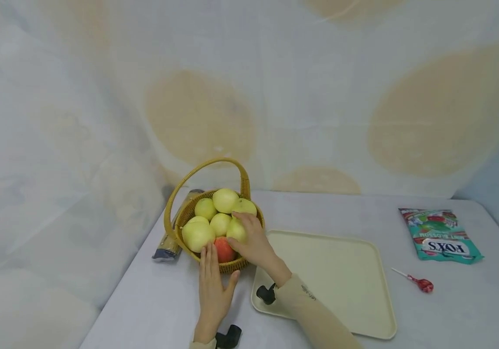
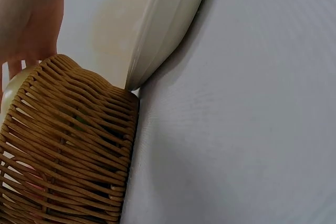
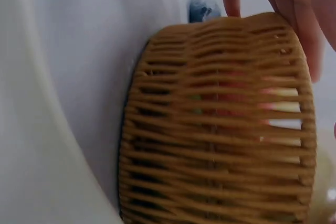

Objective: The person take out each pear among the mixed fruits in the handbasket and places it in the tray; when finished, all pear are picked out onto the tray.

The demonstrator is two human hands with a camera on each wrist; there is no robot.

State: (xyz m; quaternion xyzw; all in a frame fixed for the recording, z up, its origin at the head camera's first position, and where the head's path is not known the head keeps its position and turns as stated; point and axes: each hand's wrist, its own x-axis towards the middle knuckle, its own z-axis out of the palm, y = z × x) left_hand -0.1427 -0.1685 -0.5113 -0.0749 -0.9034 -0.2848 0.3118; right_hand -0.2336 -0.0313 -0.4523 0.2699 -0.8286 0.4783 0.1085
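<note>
A wicker basket (image 1: 231, 267) with a tall arched handle holds several yellow-green fruits (image 1: 225, 200) and a red apple (image 1: 224, 250) near its front rim. My left hand (image 1: 212, 296) lies at the front left of the basket, straight fingers touching the rim beside the apple, thumb spread to the right. Over the right side reaches my right hand (image 1: 255, 242), its thumb and fingers round a yellow-green pear (image 1: 235, 231). In the left wrist view, the right fingers overlap a pale fruit (image 2: 16, 88) above the weave. The right wrist view shows left fingers (image 3: 310, 35) at the basket's rim.
A cream tray (image 1: 341, 271) stands right of the basket, beneath the right forearm. Behind the basket's left side lies a gold and dark-blue packet (image 1: 167, 249). Farther right are a red lollipop (image 1: 424, 285) and a green Fox's candy bag (image 1: 441, 236). Patterned cloth hangs behind the table.
</note>
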